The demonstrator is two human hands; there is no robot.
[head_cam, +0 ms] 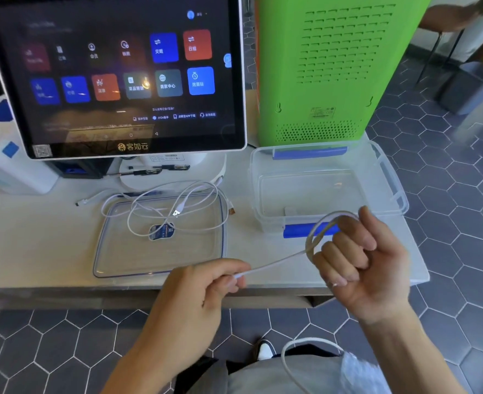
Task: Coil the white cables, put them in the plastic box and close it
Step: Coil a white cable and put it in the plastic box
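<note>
My right hand (pixel 359 260) grips a coil of white cable (pixel 317 231) wound round its curled fingers, just in front of the clear plastic box (pixel 388 177). The cable's free end runs left to my left hand (pixel 206 282), which pinches it near the tip. The box stands without its lid on the white counter, nothing visible inside, with blue clips at front and back. Its clear lid (pixel 126 263) lies flat to the left. Another white cable (pixel 177 206) lies in loose loops on the lid and the counter behind it.
A touchscreen terminal (pixel 115 72) stands behind the lid, a green machine (pixel 325 66) behind the box. A white and blue device (pixel 10 163) sits at far left. The counter edge (pixel 64 288) runs just ahead of my hands; hexagon floor tiles lie below and right.
</note>
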